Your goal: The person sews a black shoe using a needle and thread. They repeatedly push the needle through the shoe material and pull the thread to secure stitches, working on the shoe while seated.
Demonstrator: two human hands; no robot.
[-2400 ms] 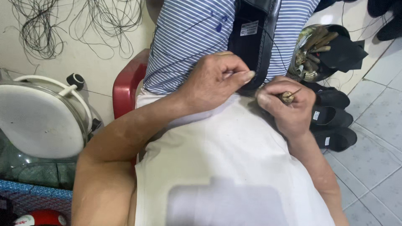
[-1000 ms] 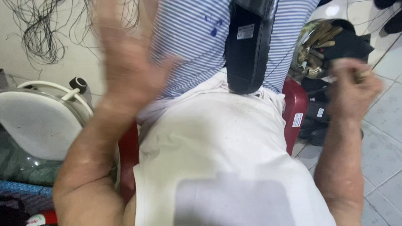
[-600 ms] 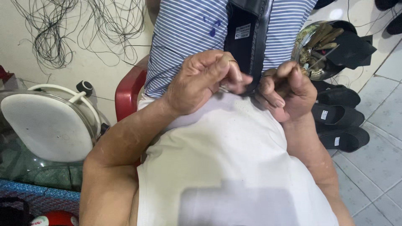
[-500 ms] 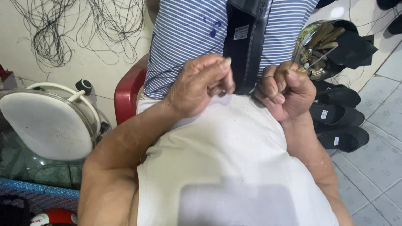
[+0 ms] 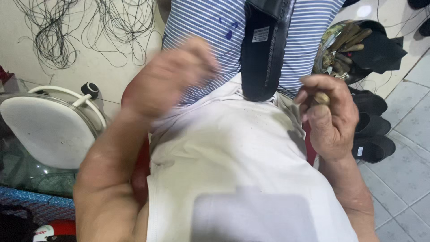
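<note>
A black shoe [image 5: 264, 49] stands upright in my lap, sole side towards me, against blue-and-white striped cloth [image 5: 210, 22]. My left hand [image 5: 172, 78] is raised left of the shoe and blurred by motion; I cannot tell what its fingers hold. My right hand [image 5: 329, 118] is right of the shoe, apart from it, fingers closed around a small brown tool handle [image 5: 320, 98]. My white shirt [image 5: 233, 152] fills the lower middle.
A round metal bowl of wooden-handled tools [image 5: 342, 42] stands at the upper right, with black shoes [image 5: 371, 127] on the tiled floor below it. A white pot lid [image 5: 45, 130] is on the left. Tangled black thread [image 5: 85, 27] lies behind. A red stool [image 5: 139, 163] is under me.
Both hands were together at the shoe's lower end. Now my left hand has swung up and left, blurred, and my right hand has drawn off to the right with the tool.
</note>
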